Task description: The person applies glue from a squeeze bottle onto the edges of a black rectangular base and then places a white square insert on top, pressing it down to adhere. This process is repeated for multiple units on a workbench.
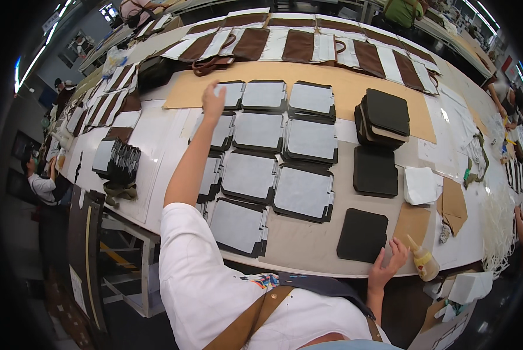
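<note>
My left hand (213, 100) reaches far across the table to the left edge of a grey-faced panel (230, 93) with black borders, in the farthest row. Its fingers look stretched out at that edge; whether they grip it I cannot tell. Several more such panels (250, 175) lie in rows, some overlapping, partly hidden by my left arm. My right hand (390, 259) is at the near table edge, fingers spread, beside the lower right corner of a flat black panel (362, 234). Beyond that lie another black piece (376, 170) and a black-topped stack (385, 114).
A glue bottle (423, 261) stands right of my right hand, near brown card (412, 223) and white paper (420, 185). Brown and white bag pieces (299, 45) line the far side. A bundle of dark pieces (116, 158) sits left. Other people work around the table.
</note>
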Tool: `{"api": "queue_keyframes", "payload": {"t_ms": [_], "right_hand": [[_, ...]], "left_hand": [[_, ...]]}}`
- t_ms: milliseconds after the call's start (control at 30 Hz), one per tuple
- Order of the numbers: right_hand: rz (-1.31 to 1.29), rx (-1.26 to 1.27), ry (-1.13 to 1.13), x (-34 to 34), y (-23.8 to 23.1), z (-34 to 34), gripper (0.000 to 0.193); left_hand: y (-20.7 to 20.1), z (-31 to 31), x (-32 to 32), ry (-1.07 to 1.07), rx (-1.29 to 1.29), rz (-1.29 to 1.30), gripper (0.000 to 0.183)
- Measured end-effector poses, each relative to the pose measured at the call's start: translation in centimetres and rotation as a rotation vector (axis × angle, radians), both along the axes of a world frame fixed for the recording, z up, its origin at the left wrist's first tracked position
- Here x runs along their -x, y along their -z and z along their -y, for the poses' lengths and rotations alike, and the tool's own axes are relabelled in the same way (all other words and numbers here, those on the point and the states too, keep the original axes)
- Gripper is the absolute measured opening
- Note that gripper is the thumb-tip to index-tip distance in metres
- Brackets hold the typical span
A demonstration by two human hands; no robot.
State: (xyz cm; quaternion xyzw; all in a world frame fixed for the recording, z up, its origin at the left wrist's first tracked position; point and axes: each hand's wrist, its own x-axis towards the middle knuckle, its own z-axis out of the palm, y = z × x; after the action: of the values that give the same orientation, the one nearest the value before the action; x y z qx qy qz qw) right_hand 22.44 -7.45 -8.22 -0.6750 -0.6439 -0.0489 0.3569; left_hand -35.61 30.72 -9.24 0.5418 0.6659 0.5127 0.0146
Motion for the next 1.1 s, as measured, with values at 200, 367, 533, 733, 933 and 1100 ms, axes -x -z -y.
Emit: {"api": "queue_keyframes", "payload": {"t_ms": [200, 367, 533, 733, 933, 1100], "right_hand": [[0.192, -0.260, 0.396, -9.2, -2.6, 2.0, 0.042], [-0.406, 0.099, 0.476, -18.8, 1.2, 5.9, 0.055], [-0.761, 0.222, 0.371, -19.0, 1.6, 7.4, 0.061], [-1.044, -0.104, 0.196, -18.6, 0.8, 6.1, 0.048], [-1.410, -0.346, -0.026, -13.0, -3.2, 3.0, 0.052], [-1.004, -0.211, -0.006, -7.8, -4.3, 0.9, 0.061]], "left_hand": [[-14.2, 20.4, -17.8, 1.070, 0.542, 0.087, 0.034], [-14.2, 28.1, -23.9, 1.386, 0.629, 0.094, 0.033], [-12.5, 28.8, -29.1, 1.263, 0.590, 0.345, 0.029], [-8.3, 28.1, -34.1, 1.123, 0.345, 0.659, 0.007], [-4.3, 26.6, -36.2, 0.840, 0.180, 0.723, 0.015], [-3.4, 26.5, -36.0, 0.770, 0.093, 0.577, 0.017]]}}
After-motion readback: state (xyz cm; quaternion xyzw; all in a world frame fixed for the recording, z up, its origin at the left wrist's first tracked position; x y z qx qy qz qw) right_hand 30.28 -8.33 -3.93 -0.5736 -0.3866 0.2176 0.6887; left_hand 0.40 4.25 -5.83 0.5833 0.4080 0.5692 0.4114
